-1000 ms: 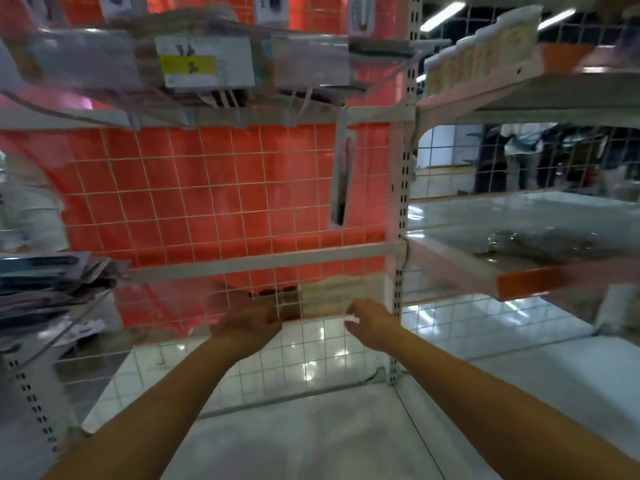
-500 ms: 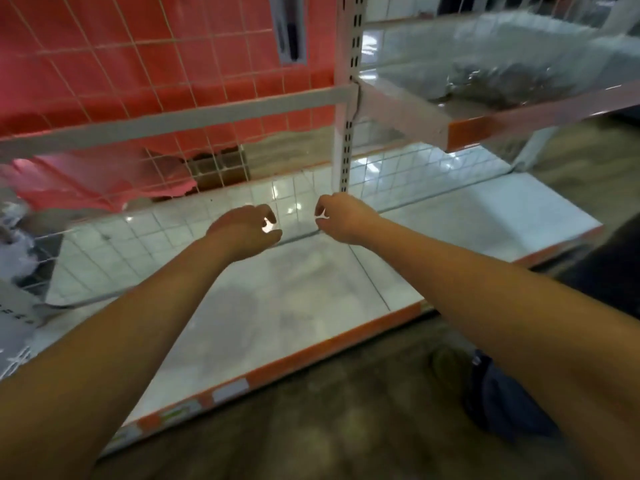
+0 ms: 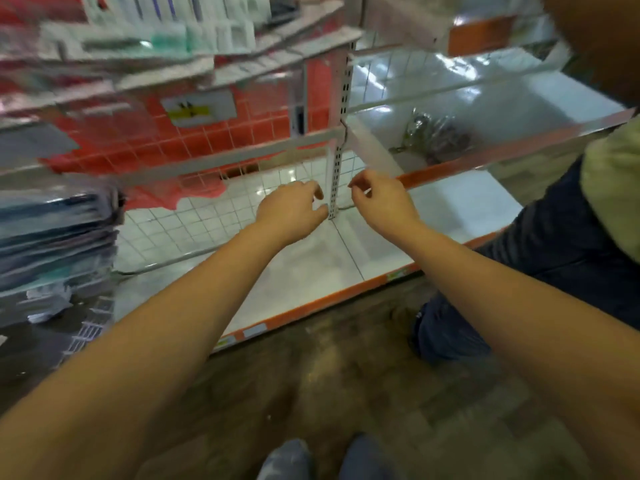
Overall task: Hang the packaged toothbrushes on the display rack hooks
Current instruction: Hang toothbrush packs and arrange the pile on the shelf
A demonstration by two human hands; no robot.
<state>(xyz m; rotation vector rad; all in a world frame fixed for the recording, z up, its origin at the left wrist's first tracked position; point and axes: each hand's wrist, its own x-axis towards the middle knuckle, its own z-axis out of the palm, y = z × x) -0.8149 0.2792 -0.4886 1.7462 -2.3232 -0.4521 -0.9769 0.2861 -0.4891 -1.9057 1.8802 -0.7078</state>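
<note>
Both bare hands reach out over the glossy white bottom shelf [image 3: 311, 271] with its orange front edge, the left hand [image 3: 291, 213] and right hand [image 3: 384, 202] either side of the perforated grey metal upright [image 3: 337, 161], fingers loosely curled and holding nothing. The flat packaged toothbrushes [image 3: 55, 233] lie stacked at far left (too blurred to tell their direction), beside the white wire grid panel [image 3: 207, 216] backed in red.

backing panel [image 3: 263, 133]: red, white grid | shelf edge [image 3: 311, 306]: orange | price tag [image 3: 199, 109]: white (yellow band)
</note>
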